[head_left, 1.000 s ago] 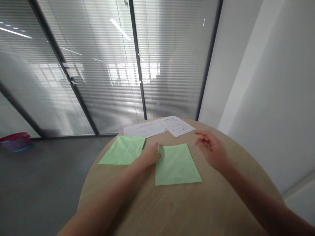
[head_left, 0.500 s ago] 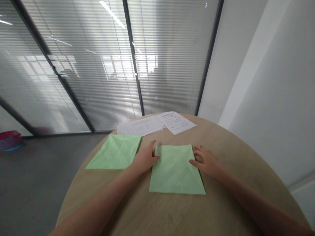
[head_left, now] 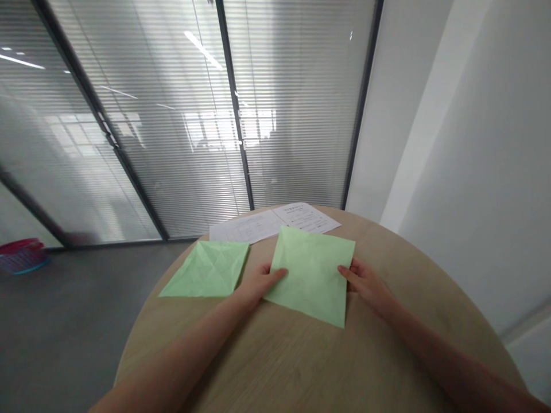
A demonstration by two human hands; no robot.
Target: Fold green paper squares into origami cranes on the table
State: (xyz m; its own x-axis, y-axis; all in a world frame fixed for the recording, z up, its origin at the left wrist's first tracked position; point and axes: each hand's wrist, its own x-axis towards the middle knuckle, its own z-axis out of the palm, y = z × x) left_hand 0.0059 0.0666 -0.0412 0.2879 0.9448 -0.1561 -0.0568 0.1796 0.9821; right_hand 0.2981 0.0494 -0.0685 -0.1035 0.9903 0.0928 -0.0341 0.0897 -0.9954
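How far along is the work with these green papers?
The creased green sheet lies on the table, its creases suggesting some folding is done. The other green sheet is in hand, held at its sides by the left hand and right hand. Neither sheet shows how much is left.

white printed papers (head_left: pixel 245 227), red-and-blue basket (head_left: pixel 21 258) on grey floor (head_left: pixel 86 327), slatted blinds (head_left: pixel 301 86), pale wall (head_left: pixel 477 172)

Left of the held sheet (head_left: pixel 313 272), the resting sheet (head_left: pixel 209 269) lies on the table (head_left: pixel 301 367), documents (head_left: pixel 249 226) behind both, basket (head_left: pixel 22 256) on the floor (head_left: pixel 86 310) farther left.
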